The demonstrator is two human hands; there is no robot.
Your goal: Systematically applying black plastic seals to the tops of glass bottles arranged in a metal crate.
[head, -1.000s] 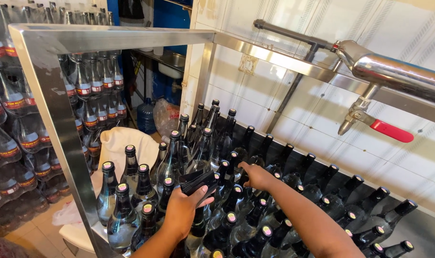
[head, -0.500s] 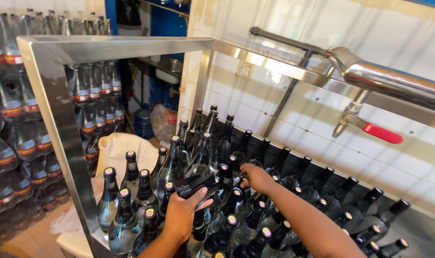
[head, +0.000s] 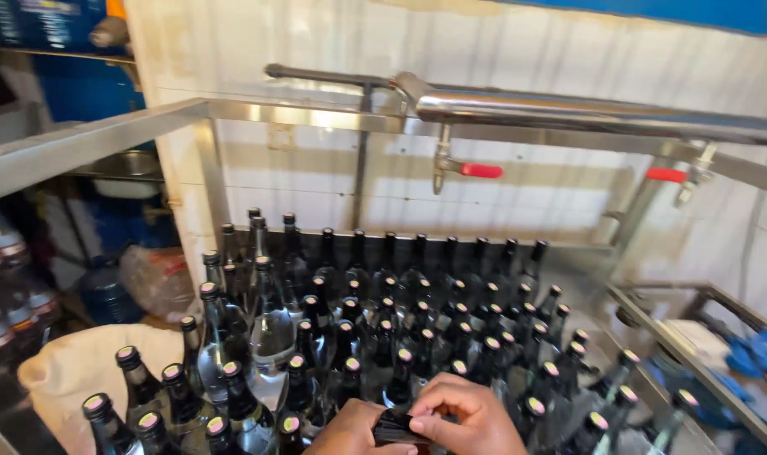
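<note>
Object: small black strip [head: 398,428], bottom centre of frame | Right hand [head: 466,417]: fingertips pinch strip | Left hand [head: 354,431]: grips strip's other end | Surround: capped dark glass bottles [head: 417,329] crowd below; steel pipe [head: 569,109] with red-handled valve [head: 468,168] across upper right

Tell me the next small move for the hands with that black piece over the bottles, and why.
Probably ease the small black piece down over the cap of the nearest bottle. Both the left hand and the right hand pinch it between their fingertips just above the crowded, upright capped bottles, so it seems ready for fitting. What exactly the piece is cannot be told.
</note>
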